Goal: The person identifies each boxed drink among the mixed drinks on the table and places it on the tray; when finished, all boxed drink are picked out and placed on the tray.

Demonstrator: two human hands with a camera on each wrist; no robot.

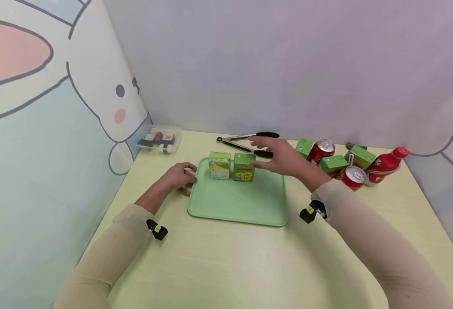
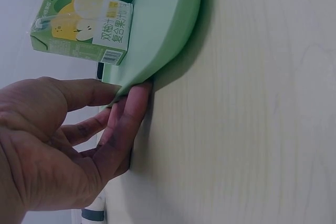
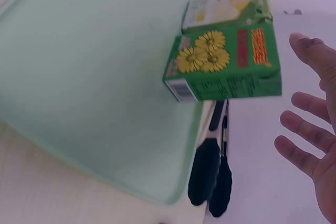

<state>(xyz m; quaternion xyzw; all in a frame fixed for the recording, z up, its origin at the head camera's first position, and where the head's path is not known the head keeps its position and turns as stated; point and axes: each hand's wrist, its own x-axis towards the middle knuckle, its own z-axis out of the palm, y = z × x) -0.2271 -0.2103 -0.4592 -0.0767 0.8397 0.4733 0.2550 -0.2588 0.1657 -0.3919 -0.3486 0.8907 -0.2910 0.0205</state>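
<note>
Smooth matt plastic tray [image 1: 238,201], glossy card juice boxes [image 1: 244,169], shiny metal cans [image 1: 323,149], wood-grained tabletop [image 1: 211,262]

Passage noted over the front of the green tray [image 1: 238,206] from the surface's [image 1: 230,262] near side. Obstructions: two upright cartons [image 1: 244,168] toward the tray's far edge, tongs [image 1: 268,134] beyond; cans [image 1: 325,146] and bottle [image 1: 384,166] toward the surface's far right corner.

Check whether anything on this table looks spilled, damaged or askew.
Nothing looks spilled or damaged; both drink cartons on the green tray stand upright. The red bottle at right seems to lean, though the camera angle may exaggerate it.
</note>
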